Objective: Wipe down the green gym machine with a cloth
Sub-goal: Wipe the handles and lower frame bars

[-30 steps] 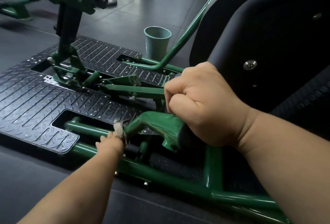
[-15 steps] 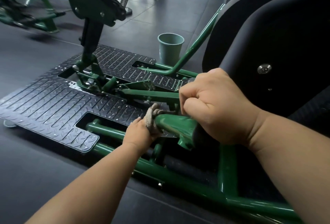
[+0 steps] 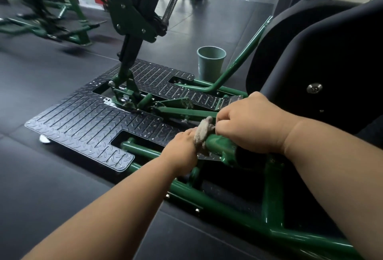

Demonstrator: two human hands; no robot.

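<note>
Nearest, two bare forearms reach over the machine's green frame (image 3: 228,212). The left hand (image 3: 182,145) has its fingers curled round a grey cloth (image 3: 204,132), which is wrapped against the end of a green bar (image 3: 219,145) low on the machine. The right hand (image 3: 248,123) is just beside it, touching the cloth, fingers curled tight over the same bar; what its fingertips pinch cannot be told. To the right rises a black seat pad (image 3: 331,56). Beyond the hands lies a black tread plate (image 3: 83,118), with a green post (image 3: 132,19) rising from it. Farther back a grey-green cup (image 3: 210,63) stands on the dark floor (image 3: 41,77).
</note>
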